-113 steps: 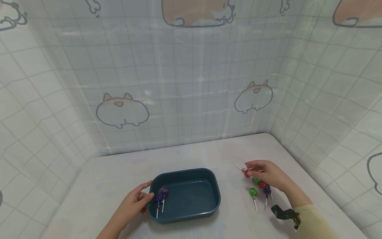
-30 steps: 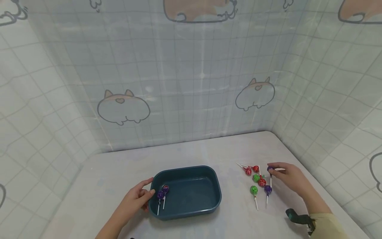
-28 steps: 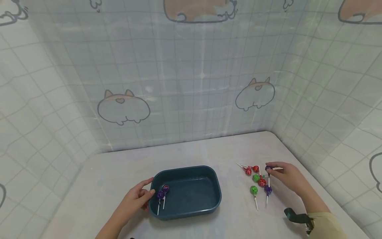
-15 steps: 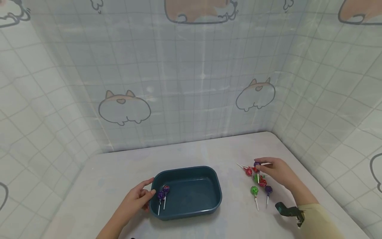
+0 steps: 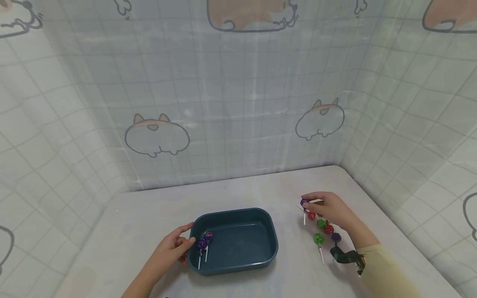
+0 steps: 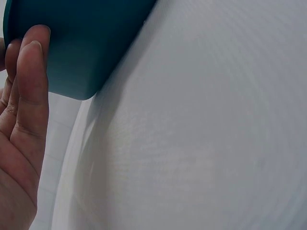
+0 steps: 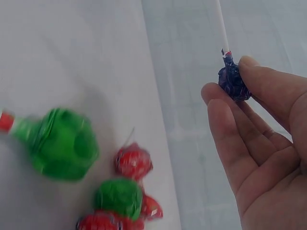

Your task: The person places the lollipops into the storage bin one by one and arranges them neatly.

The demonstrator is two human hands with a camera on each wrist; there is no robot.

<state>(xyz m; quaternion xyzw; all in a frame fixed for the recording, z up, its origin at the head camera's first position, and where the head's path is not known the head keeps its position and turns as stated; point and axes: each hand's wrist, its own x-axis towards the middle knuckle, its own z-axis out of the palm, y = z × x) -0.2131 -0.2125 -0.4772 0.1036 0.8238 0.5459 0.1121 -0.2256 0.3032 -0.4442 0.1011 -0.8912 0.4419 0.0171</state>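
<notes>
My right hand [image 5: 333, 208] pinches a purple-wrapped lollipop [image 7: 231, 82] by its candy head between thumb and fingers, its white stick pointing down in the head view. It is above the red lollipops, one red lollipop [image 5: 311, 215] showing just under it. My left hand [image 5: 172, 248] grips the left rim of a dark teal plastic tray [image 5: 238, 271], thumb over the edge and fingers against the outer wall, as the left wrist view shows. Two purple lollipops [image 5: 202, 244] lie inside at the tray's left end, sticks toward the near side.
Loose on the table [image 5: 149, 215], right of the tray, lie a green lollipop [image 5: 318, 239], another green candy [image 5: 321, 223], a red one [image 5: 328, 229] and a purple one [image 5: 336, 237], partly behind the wrist camera [image 5: 346, 255]. Tiled-print curtains [image 5: 238, 136] surround the table's back and sides.
My right hand has picked up a purple lollipop at the far right of the group and carried it left over the others. The left hand stays on the tray.
</notes>
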